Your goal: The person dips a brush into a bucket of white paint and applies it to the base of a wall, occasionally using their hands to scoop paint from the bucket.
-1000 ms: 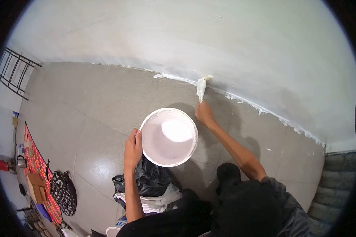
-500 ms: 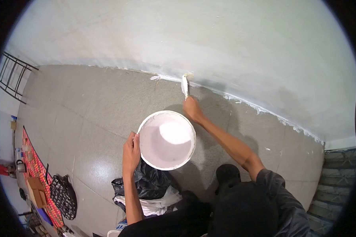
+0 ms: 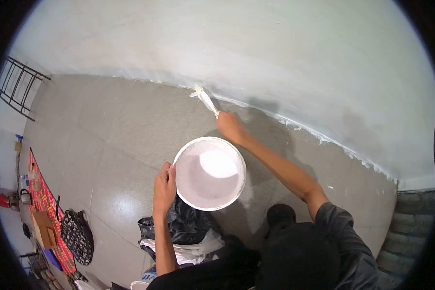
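Note:
My right hand [image 3: 230,127] is closed around the handle of a white-coated paintbrush [image 3: 206,100]. The brush's tip meets the base of the pale wall [image 3: 285,53], right where it joins the floor. My left hand [image 3: 165,187] grips the rim of a round white bucket [image 3: 177,191] at its left side. White paint [image 3: 217,164] shows inside the bucket, part of it brightly lit. A rough white strip of paint runs along the foot of the wall to the right of the brush.
Black and white plastic bags [image 3: 191,224] lie on the grey floor [image 3: 111,125] below the bucket. To the left are a patterned backpack [image 3: 76,238], a cardboard box [image 3: 44,229] and a red patterned mat [image 3: 46,193]. A metal rack [image 3: 19,89] stands at the far left.
The brush has moved left along the wall's base and now tilts to the left. My right hand has shifted slightly left with it. The bucket appears slightly farther right in view.

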A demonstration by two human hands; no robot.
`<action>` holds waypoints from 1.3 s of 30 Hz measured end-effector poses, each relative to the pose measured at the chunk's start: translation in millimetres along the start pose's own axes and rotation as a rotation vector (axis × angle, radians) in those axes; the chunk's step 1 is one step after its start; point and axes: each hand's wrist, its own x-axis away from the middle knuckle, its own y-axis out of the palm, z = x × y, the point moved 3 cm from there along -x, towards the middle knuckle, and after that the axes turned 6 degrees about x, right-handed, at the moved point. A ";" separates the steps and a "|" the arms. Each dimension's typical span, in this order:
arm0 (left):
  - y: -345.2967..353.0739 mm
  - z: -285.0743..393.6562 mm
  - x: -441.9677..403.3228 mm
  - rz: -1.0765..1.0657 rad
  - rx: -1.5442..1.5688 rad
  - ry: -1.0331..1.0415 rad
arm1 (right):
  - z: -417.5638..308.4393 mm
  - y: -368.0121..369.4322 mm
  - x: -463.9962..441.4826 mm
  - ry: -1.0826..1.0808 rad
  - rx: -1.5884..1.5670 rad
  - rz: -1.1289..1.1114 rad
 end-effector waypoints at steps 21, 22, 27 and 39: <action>2.5 9.4 3.0 0.022 0.019 0.009 | 112.3 -101.9 80.1 0.231 0.329 0.158; 2.5 5.9 2.3 0.018 0.021 0.017 | 113.8 -108.0 88.6 0.222 0.335 0.170; 1.5 2.4 2.1 0.005 0.004 0.035 | 127.0 -129.6 128.1 0.298 0.328 0.178; -1.1 -2.1 0.6 0.026 -0.049 0.123 | 138.2 -131.9 125.6 0.153 0.365 0.145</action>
